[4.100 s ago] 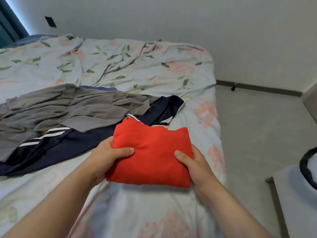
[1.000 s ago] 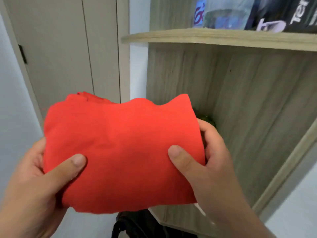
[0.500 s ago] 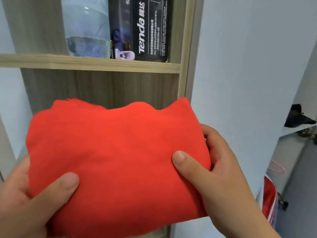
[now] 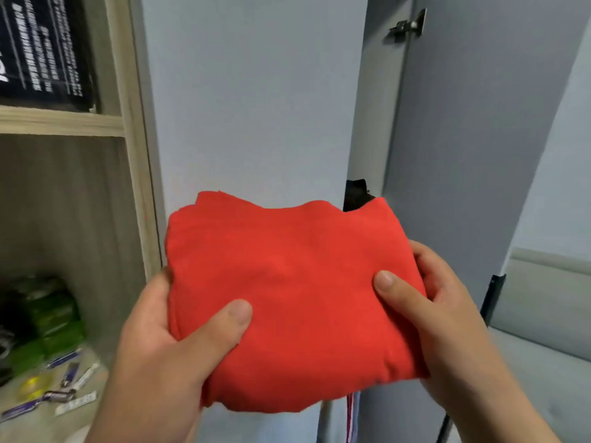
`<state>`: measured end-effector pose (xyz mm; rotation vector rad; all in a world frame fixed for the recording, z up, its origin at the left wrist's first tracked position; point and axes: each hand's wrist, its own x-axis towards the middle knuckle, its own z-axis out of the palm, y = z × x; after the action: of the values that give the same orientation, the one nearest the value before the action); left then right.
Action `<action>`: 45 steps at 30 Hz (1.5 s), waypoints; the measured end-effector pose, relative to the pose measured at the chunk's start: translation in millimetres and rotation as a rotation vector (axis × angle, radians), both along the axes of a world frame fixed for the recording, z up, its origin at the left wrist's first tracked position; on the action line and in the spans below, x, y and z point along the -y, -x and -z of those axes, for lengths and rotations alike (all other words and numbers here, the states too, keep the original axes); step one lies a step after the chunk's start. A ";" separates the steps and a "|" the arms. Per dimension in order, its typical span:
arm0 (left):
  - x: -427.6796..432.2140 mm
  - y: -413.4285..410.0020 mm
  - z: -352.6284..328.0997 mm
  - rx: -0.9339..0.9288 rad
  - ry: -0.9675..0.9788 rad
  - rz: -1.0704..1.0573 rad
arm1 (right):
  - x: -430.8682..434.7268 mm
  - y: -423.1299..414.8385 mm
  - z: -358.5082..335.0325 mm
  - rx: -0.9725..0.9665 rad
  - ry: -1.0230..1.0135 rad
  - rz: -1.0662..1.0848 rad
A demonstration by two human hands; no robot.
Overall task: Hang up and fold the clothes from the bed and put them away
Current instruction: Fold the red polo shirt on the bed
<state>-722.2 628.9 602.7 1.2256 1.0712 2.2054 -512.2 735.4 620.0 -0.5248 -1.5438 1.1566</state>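
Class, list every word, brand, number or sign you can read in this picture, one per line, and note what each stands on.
No text reads clearly here.
Black box, top left: rows of small white print, too small and blurred to read.
Small packets, lower left: print blurred, unreadable.
Green packs behind them: nothing legible.
Folded red garment: no lettering shows.

Light wood-grain shelf unit [image 4: 134, 155] at left. Black cardboard box with white print [image 4: 41, 49] stands on its upper board. Lower shelf: blurred green packets [image 4: 54, 314], small blue-white sachets [image 4: 75, 372] scattered in front. Silver metal hinge [image 4: 407, 25] top right, beside pale grey flat panel [image 4: 256, 107].
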 end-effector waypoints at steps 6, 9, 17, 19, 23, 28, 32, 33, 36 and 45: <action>-57.8 -22.8 -0.8 0.013 0.118 0.172 | -28.7 -33.7 11.7 -0.033 -0.013 0.203; -83.3 -32.5 1.9 -0.013 0.145 0.167 | -46.1 -41.7 15.9 -0.012 -0.028 0.270; -178.6 -58.6 15.4 -0.027 0.214 0.071 | -123.8 -55.6 18.6 -0.001 -0.020 0.507; -205.5 -67.4 19.2 -0.028 0.225 0.046 | -150.7 -58.9 21.5 -0.033 -0.031 0.548; -259.3 -89.8 18.0 -0.067 0.265 -0.007 | -211.1 -69.1 24.6 -0.062 -0.029 0.563; -329.9 -109.0 10.9 -0.141 0.293 0.004 | -291.6 -86.9 22.8 -0.072 -0.033 0.536; -385.0 -111.1 14.0 -0.162 0.284 -0.060 | -348.0 -95.8 23.5 -0.035 -0.065 0.478; -389.9 -111.6 14.2 -0.146 0.301 -0.062 | -352.8 -97.2 25.3 -0.004 -0.076 0.476; -421.4 -104.4 13.6 -0.214 0.282 -0.075 | -384.3 -96.9 27.1 0.083 -0.098 0.427; -445.9 -93.5 13.6 -0.101 0.303 -0.224 | -419.4 -74.5 26.4 0.058 -0.043 0.395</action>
<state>-628.7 1074.8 589.1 1.1371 1.5855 2.0523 -437.7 1154.8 593.6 -0.7986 -1.4290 0.8089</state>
